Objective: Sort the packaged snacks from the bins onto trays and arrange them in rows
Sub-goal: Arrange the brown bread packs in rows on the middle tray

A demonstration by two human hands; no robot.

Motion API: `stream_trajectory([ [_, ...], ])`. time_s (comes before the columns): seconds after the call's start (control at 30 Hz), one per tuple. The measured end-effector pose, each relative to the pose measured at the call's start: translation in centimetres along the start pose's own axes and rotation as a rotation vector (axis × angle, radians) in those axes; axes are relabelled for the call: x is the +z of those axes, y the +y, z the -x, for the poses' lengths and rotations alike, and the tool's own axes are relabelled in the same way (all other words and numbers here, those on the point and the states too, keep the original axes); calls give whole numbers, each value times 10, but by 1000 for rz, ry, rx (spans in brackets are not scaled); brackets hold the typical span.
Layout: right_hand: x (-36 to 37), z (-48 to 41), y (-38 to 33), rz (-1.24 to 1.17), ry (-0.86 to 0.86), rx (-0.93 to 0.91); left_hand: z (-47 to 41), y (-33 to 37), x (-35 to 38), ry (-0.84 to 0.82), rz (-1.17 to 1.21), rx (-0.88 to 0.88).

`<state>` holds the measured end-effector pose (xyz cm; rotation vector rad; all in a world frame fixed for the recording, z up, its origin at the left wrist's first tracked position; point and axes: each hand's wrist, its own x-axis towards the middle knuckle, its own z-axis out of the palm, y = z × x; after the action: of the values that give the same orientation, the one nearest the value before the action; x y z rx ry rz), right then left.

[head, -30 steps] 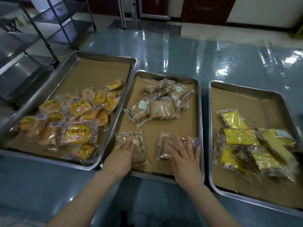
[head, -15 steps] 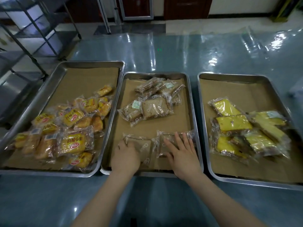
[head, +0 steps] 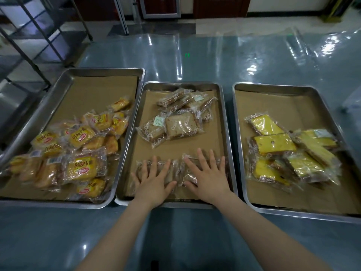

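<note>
Left hand and right hand, fingers straight and spread, each press a brown packet flat at the middle tray's near edge; advise squaring the pair against the rim before drawing from the pile behind.

The bread packets are yellow-orange with red oval logos; the toast slices are brown under clear wrap with white lettering; the cake slices are bright yellow. The silver trays hold tan paper liners on a glossy blue-grey bench.
</note>
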<state>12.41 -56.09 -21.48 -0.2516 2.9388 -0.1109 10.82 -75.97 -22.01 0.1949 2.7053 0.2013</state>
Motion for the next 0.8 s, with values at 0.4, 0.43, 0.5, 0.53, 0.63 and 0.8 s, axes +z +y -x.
stream_trajectory([
  [0.4,-3,17,3,-278,-194,-69,14,-2,-6,-111,46,-38],
  [0.43,-4,19,3,-333,-192,-68,16,-3,-6,-102,56,-38],
  [0.5,-5,24,3,-360,-133,-89,21,-2,-5,-63,65,-32],
  [0.53,-4,26,3,-338,-92,-108,24,-2,-5,-41,64,-25],
  [0.63,-5,26,3,-252,-69,-162,29,-2,-5,19,71,-11],
  [0.8,-18,2,10,-457,28,-108,20,-6,-18,98,106,29],
])
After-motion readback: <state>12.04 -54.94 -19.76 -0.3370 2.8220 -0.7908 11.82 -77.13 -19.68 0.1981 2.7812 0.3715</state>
